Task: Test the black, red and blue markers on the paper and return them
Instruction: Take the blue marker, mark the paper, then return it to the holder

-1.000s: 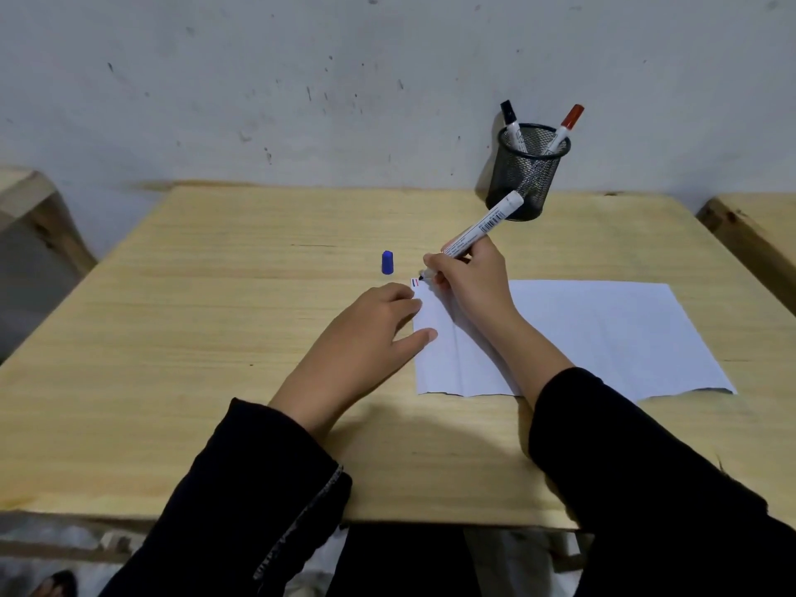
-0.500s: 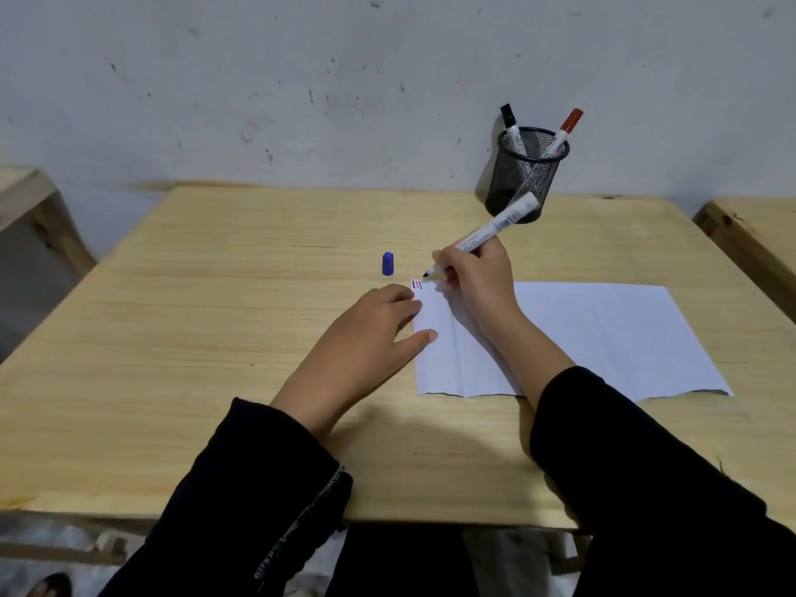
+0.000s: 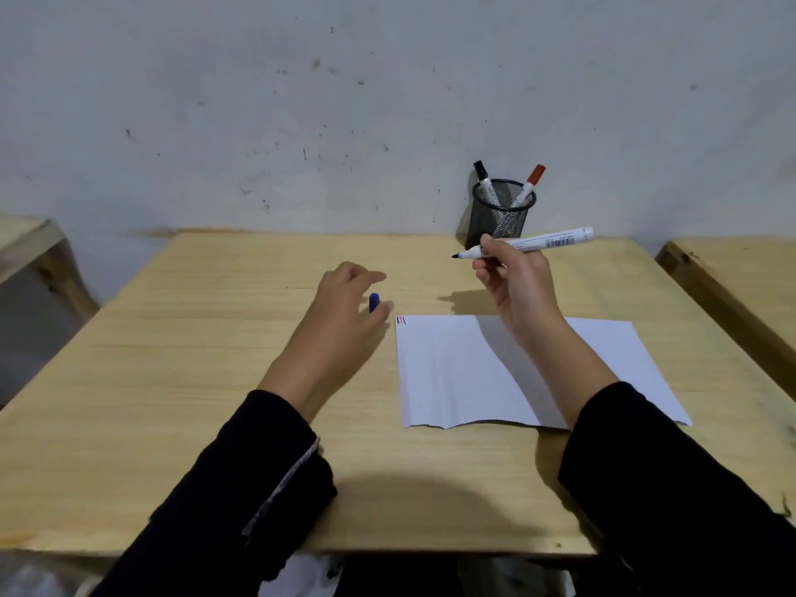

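Observation:
My right hand [image 3: 514,277] holds an uncapped white marker [image 3: 543,241] level above the table, its dark tip pointing left. A small blue cap [image 3: 374,302] stands on the wood, and my left hand [image 3: 344,308] hovers over it with fingers spread around it, touching or not I cannot tell. The white paper [image 3: 456,372] lies flat with short black, red and blue lines [image 3: 401,321] at its top left corner. A black mesh cup [image 3: 502,215] at the back holds the black-capped marker [image 3: 486,182] and the red-capped marker [image 3: 530,183].
The wooden table [image 3: 194,381] ends at a grey wall behind the cup. Another wooden table edge [image 3: 732,286] stands at the right, and a third wooden piece [image 3: 30,243] at the left. My black sleeves cover the near table edge.
My right hand has lifted the marker off the paper's corner and swung it level. My left hand has left the paper and moved up to the blue cap.

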`<state>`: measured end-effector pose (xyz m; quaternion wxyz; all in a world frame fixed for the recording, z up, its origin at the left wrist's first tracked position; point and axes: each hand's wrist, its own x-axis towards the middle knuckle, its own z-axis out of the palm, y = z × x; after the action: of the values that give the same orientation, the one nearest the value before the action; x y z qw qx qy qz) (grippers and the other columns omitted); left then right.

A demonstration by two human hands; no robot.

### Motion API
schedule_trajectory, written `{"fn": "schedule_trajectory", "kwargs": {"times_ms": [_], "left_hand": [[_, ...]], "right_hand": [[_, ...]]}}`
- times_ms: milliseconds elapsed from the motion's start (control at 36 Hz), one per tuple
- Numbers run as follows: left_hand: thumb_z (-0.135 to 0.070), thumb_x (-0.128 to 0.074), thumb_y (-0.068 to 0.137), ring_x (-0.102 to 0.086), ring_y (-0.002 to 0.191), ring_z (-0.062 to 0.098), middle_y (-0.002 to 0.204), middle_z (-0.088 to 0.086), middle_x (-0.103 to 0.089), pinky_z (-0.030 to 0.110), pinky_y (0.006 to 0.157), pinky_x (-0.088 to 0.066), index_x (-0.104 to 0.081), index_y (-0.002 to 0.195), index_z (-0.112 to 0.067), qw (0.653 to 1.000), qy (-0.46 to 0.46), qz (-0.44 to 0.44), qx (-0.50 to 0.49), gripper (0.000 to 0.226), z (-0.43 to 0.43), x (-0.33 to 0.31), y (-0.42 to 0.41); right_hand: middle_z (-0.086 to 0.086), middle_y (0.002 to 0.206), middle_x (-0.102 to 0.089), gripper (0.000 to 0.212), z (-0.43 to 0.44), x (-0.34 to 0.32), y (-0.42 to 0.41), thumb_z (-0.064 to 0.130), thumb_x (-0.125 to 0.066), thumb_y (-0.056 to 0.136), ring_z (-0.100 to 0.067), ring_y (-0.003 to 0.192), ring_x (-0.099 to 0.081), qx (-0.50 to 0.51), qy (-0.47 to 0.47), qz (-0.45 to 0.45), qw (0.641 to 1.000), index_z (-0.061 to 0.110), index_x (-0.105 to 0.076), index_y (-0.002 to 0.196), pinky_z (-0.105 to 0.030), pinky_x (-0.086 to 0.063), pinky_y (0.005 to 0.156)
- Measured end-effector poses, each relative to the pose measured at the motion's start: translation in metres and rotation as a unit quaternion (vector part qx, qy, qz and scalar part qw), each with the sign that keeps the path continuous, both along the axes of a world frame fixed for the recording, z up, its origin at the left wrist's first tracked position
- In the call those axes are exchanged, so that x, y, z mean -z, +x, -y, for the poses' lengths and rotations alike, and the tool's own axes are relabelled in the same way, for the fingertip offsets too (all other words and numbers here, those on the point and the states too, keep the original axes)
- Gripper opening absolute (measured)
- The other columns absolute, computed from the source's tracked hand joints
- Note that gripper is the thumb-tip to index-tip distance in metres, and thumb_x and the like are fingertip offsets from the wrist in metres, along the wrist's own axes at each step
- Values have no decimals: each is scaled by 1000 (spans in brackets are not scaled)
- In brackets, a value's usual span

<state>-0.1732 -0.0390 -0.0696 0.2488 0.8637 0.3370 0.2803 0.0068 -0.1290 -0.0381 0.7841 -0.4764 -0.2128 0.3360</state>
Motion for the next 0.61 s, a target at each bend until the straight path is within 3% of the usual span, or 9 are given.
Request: {"fn": "schedule_trajectory", "kwargs": {"times_ms": [139, 278, 333, 389, 472, 556, 611], "left_hand": [[-27, -57, 89, -45, 116, 22, 116, 7, -50, 27, 93, -37, -54, 127, -13, 996, -35, -78, -14, 41, -20, 11, 12], [-18, -57, 88, -55, 97, 24, 97, 10, -58, 22, 76, -34, -65, 108, -6, 997, -20, -64, -43, 24, -18, 15, 18], [-15, -61, 85, -58, 87, 22, 85, 6, -60, 25, 72, -40, -68, 92, -5, 998, -48, -12, -49, 14, -13, 10, 22], [-10, -66, 81, -58, 74, 19, 75, 5, -60, 29, 68, -53, -68, 82, -3, 983, -147, 101, -45, 7, -3, 2, 26], [-9, -69, 80, -59, 68, 13, 81, 5, -62, 14, 60, -51, -68, 90, 1, 928, -289, 234, -9, 14, 15, -13, 34], [-15, -72, 79, -64, 83, 14, 93, 4, -67, 24, 84, -50, -71, 91, -7, 894, -350, 279, 24, 15, 22, -17, 43], [-13, -72, 78, -65, 87, 15, 92, 3, -69, 25, 88, -50, -71, 87, -10, 871, -384, 305, 30, 10, 27, -20, 49]], "right_hand": [[-8, 67, -53, 7, 10, -7, 7, 4, -57, 87, -6, 45, -51, -4, 4, 12, 1000, 0, -57, 82, -13, -46, 48], [-3, 60, -55, 11, 19, -8, 11, 4, -58, 87, -6, 45, -52, 1, 5, 11, 1000, 3, -59, 76, -12, -47, 48], [-1, 56, -56, 12, 20, -6, 10, 4, -58, 87, -6, 45, -52, -1, 6, 5, 1000, 3, -59, 75, -13, -47, 47], [2, 52, -57, 12, 21, -5, 7, 3, -58, 87, -6, 45, -52, -3, 9, -2, 1000, 4, -59, 75, -12, -46, 46], [2, 51, -57, 11, 20, -2, 2, 3, -58, 87, -6, 44, -52, -5, 12, -9, 1000, 3, -57, 76, -13, -46, 46], [1, 50, -57, 10, 18, 0, -1, 3, -58, 87, -6, 44, -53, -5, 13, -11, 1000, 3, -57, 77, -13, -46, 46], [3, 49, -59, 9, 17, 1, -3, 3, -58, 87, -5, 44, -54, -3, 17, -12, 1000, 2, -58, 78, -13, -46, 46]]}}
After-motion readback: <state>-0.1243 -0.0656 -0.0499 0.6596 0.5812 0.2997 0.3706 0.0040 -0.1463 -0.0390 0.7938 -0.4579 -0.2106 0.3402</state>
